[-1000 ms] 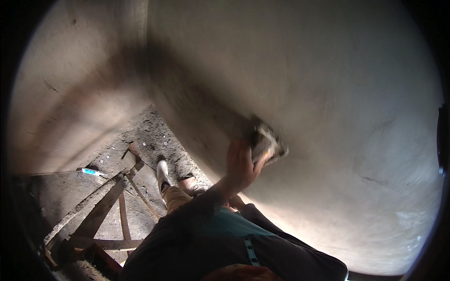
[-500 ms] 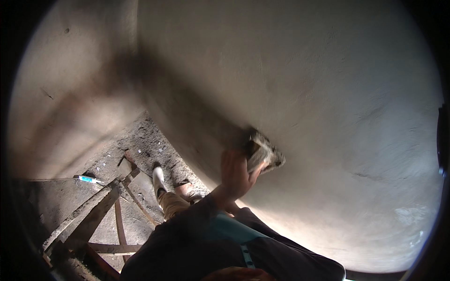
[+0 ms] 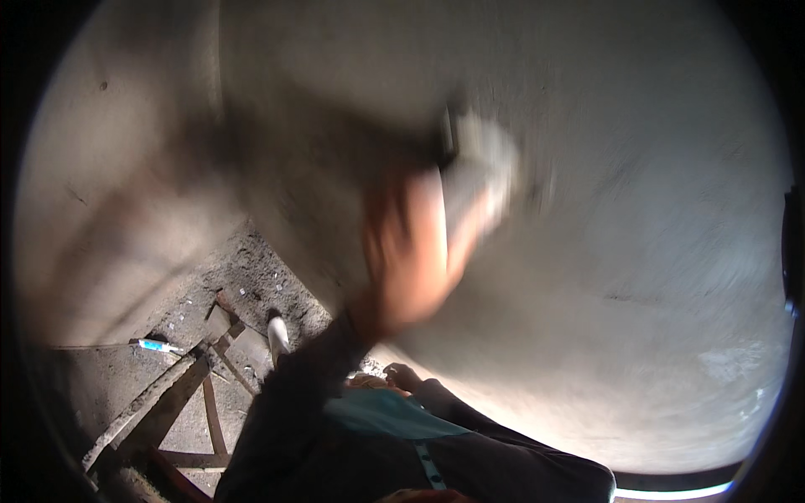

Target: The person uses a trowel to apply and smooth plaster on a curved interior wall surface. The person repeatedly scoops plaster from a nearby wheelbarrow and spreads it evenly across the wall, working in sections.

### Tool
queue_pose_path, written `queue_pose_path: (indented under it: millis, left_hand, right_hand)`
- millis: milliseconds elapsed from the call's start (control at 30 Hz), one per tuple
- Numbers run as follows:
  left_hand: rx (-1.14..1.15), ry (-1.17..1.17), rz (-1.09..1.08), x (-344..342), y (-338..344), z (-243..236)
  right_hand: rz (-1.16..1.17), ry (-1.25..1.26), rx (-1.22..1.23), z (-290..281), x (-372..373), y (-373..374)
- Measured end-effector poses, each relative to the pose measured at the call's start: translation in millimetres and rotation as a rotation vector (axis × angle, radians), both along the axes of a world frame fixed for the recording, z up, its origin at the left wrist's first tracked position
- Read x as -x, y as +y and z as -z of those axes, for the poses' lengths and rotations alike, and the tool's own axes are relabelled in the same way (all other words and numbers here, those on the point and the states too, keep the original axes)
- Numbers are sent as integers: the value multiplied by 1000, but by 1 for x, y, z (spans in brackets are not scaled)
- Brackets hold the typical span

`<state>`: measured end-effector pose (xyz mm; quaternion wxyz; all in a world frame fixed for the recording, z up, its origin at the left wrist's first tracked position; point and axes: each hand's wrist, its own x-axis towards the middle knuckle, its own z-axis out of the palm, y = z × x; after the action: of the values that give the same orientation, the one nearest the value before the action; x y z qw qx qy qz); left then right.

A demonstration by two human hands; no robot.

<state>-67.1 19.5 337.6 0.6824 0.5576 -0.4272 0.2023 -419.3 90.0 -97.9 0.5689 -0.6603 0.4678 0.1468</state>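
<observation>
My left hand is smeared by motion, its fingers wrapped round a plaster-smeared hand float. The float lies against, or very close to, the grey plastered wall; blur hides whether it touches. Low in front of my body, my right hand shows only in part. Its fingers look curled, and what they hold, if anything, cannot be made out.
A second wall meets the plastered one at a corner on the left. A wooden frame stands at lower left, beside a blue-and-white tube. My light-coloured boot is on the rough floor.
My left hand has swept up the wall with the float, away from my body. My right hand shows more clearly now at my front. The view has shifted slightly.
</observation>
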Motion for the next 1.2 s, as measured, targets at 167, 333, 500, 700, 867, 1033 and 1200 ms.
queue_pose_path:
  millis: [167,333,500,700,867,1033,1200]
  left_hand:
    - [-121,-154,27,62,23,31]
    - [-109,107,15,-81,-14,-112]
    - [-4,55,9,-5,-21,-71]
    - [209,-297,-107,118,4,-15]
    - [38,-379,-207,20,-25,-124]
    - [170,-259,-47,83,3,-53]
    - [-362,-7,-50,89,36,155]
  right_hand:
    - [101,95,-66,33,18,-6]
    - [-139,-201,160,23,-4,2]
    - [-232,14,164,52,52,17]
    - [-141,25,84,38,12,0]
    - [-147,63,116,32,37,17]
    - [-385,-27,279,68,28,13]
    - [-357,39,284,47,38,11]
